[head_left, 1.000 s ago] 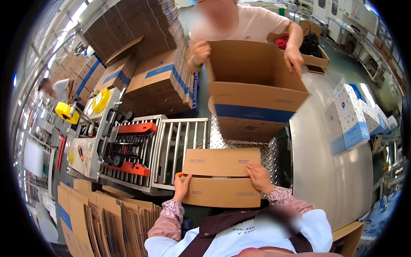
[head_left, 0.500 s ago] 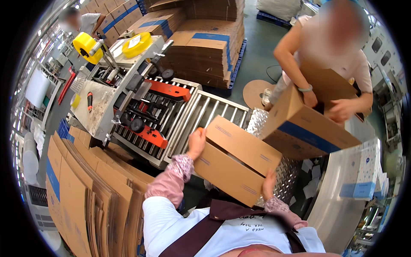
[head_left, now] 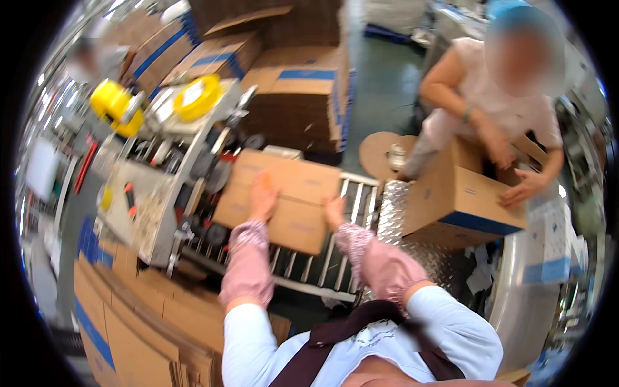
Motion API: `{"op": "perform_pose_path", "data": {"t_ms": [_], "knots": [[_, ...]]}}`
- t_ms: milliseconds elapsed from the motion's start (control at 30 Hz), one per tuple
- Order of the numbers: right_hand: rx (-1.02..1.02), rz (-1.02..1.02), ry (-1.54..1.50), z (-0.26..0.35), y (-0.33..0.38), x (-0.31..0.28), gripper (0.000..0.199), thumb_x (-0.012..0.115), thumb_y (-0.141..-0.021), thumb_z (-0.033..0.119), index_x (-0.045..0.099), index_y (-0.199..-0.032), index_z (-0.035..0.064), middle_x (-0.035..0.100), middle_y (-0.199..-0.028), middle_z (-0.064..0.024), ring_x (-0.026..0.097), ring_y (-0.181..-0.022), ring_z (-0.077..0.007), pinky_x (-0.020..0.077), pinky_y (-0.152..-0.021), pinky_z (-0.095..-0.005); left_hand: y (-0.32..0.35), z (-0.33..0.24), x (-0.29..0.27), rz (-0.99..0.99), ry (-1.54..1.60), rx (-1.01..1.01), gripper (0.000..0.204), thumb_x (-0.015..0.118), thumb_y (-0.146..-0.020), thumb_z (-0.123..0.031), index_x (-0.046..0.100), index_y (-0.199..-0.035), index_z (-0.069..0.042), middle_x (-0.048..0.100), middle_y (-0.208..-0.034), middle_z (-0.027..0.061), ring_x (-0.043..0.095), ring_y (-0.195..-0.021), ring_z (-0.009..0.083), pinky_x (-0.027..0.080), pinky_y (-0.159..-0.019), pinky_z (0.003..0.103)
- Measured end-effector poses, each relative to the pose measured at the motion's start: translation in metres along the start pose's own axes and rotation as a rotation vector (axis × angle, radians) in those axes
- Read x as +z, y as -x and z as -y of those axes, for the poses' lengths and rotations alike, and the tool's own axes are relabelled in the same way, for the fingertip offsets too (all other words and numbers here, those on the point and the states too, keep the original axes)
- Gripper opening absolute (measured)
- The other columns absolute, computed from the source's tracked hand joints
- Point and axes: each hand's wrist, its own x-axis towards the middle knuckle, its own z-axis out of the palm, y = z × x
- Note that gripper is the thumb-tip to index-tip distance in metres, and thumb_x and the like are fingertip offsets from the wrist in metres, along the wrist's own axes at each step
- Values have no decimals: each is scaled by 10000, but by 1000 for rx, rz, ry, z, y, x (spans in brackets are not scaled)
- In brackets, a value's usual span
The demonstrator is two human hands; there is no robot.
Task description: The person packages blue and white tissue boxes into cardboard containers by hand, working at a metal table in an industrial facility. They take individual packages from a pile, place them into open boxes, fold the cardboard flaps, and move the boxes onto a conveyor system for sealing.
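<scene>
A brown cardboard box [head_left: 293, 222], its top flaps folded down to a seam, sits on the roller conveyor [head_left: 345, 222] with its left end at the box taping machine [head_left: 209, 184]. My left hand [head_left: 263, 198] lies flat on the top of the box, fingers stretched out. Against the box's right side rests my right hand [head_left: 334, 211], its fingers extended along the edge and a little blurred. Both forearms reach forward in pink sleeve covers.
Across on the right, a co-worker has both hands at a larger open carton [head_left: 458, 200] with a blue band. Flattened cartons [head_left: 129, 329] stand at the lower left. Yellow tape rolls [head_left: 196, 97] and a red-handled tool [head_left: 130, 200] are on the machine. Stacked cardboard [head_left: 290, 97] stands behind.
The box has moved left and forward, from my two-handed hold in front of me onto the rollers at the machine. My left hand has shifted onto its top. The co-worker's carton now sits lower.
</scene>
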Motion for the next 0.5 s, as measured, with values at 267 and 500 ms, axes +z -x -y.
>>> {"op": "perform_pose_path", "data": {"t_ms": [267, 500], "knots": [[47, 842, -222, -75, 109, -88, 242, 581, -906, 254, 603, -1002, 34, 624, -821, -23, 573, -671, -98, 473, -587, -234, 52, -81, 19, 217, -233, 219, 682, 607, -793, -210, 322, -1361, 38, 267, -1439, 210, 214, -1353, 355, 177, -1122, 421], [136, 1142, -144, -75, 195, -191, 299, 566, -908, 245, 583, -1099, 15, 642, -957, -35, 608, -841, -105, 498, -746, -240, 48, -93, -28, 129, -155, -136, 688, 621, -747, -78, 331, -1363, 22, 250, -1461, 158, 235, -1353, 312, 205, -1109, 417]]}}
